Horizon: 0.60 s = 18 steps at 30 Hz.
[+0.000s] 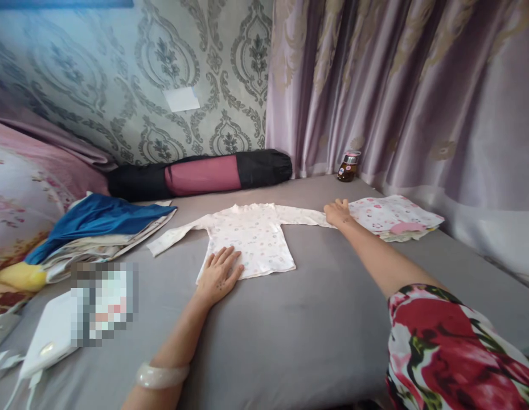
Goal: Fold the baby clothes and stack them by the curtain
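Observation:
A small white long-sleeved shirt with a fine print lies spread out on the grey bed sheet, its neck toward the wall and both sleeves stretched sideways. Flat on the shirt's lower left corner rests my left hand, fingers extended. My right hand has its fingers closed on the cuff end of the right sleeve, hiding the cuff. Just beyond that hand sits a folded stack of white and pink printed clothes.
At the left lies a pile of clothes with a blue one on top. Nearer me is a white power bank with cables, beside a blurred-out item. A long black and pink bag lines the wall. A dark bottle stands by the curtain.

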{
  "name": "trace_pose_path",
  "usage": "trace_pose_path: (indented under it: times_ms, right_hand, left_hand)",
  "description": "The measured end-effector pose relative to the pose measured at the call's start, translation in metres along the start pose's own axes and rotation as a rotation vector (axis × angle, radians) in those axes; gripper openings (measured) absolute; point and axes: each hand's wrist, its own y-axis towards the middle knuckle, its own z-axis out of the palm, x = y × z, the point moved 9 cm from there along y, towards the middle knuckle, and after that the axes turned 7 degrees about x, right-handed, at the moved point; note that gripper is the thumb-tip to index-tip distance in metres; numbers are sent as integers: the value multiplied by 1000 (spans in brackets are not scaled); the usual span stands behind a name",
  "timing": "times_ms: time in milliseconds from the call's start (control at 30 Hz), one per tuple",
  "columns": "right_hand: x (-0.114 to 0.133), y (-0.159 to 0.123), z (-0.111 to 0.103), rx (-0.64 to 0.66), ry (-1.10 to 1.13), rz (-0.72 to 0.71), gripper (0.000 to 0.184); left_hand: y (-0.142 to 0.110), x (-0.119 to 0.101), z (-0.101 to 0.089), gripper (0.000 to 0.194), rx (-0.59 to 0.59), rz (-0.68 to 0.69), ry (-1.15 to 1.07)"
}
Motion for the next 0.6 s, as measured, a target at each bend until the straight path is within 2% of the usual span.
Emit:
trace_pose_path:
  times_ms: [100, 200, 267, 333, 400, 500, 600]
  right_hand:
    - [-5, 5, -7, -13, 65, 69, 33]
    - [-12, 11, -16, -25, 305, 127, 30]
    - [-11, 16, -21, -42, 487, 108, 26]
    - [-6, 21, -29, -115, 665, 52, 21]
    - [-1, 23, -37, -233, 911, 17, 16]
    - [7, 23, -31, -397, 1519, 92, 9]
    - [36, 25, -19, -419, 1951, 186, 11]
  left_hand:
    - [0, 0, 0, 48, 1, 0, -4]
    - [0, -1, -1, 48, -7, 2, -4]
    - [0, -2, -1, 48, -11, 6, -3]
    - [0, -3, -2, 48, -13, 10, -2]
    - [0, -4, -2, 48, -12, 11, -1]
    - [0, -4, -3, 48, -11, 6, 0]
    - [0, -4, -4, 48, -13, 3, -6]
